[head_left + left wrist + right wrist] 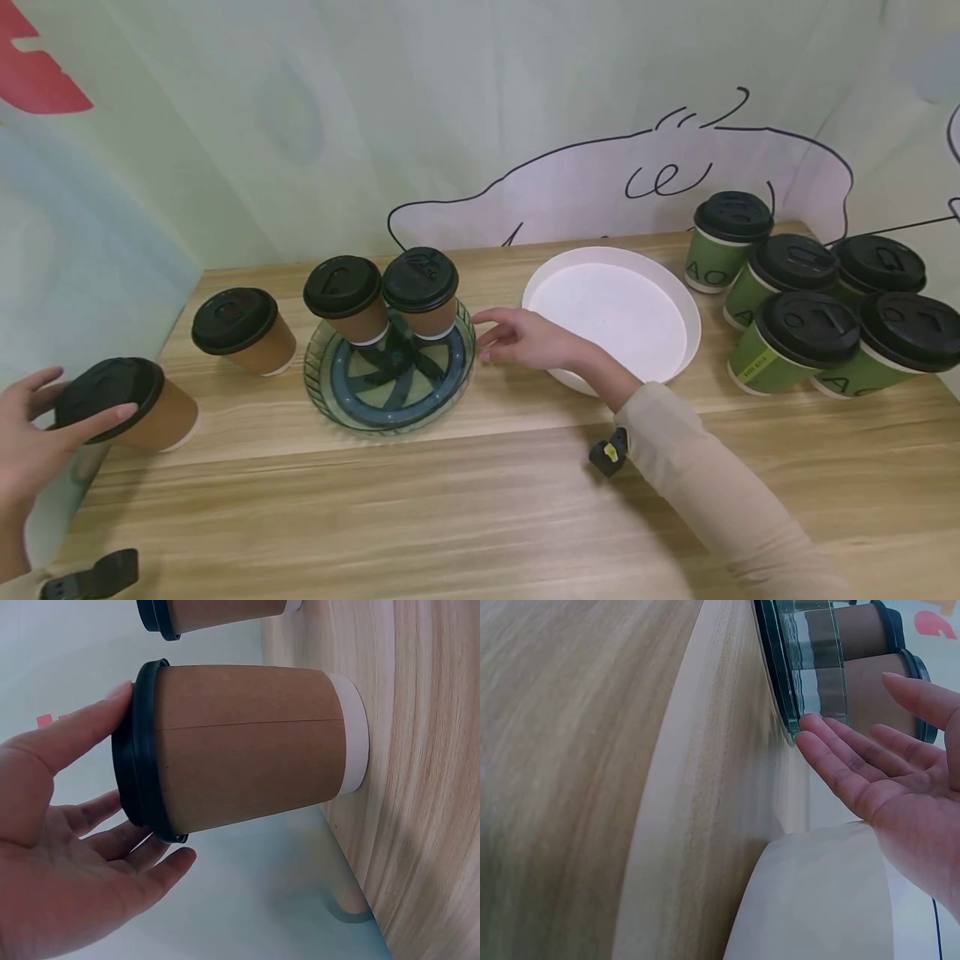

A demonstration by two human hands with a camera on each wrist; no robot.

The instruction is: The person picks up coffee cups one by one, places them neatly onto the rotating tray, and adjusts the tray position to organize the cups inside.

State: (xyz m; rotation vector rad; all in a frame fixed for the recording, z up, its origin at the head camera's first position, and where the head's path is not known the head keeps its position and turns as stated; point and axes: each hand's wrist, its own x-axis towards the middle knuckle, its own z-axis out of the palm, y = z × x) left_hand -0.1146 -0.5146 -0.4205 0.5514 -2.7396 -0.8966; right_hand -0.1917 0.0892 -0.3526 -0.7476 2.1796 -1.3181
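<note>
My left hand reaches round the black lid of a brown paper cup standing at the table's left edge. The thumb touches the lid's rim and the fingers spread loosely behind it, as the left wrist view shows on the hand and cup. My right hand lies flat with straight fingers, its fingertips at the right rim of a green-tinted glass plate. Two brown lidded cups stand on that plate. The right wrist view shows the same fingers against the plate's edge.
A third loose brown cup stands left of the glass plate. A white round plate lies under my right wrist. Several green cups with black lids crowd the right end. A printed curtain backs the wooden table.
</note>
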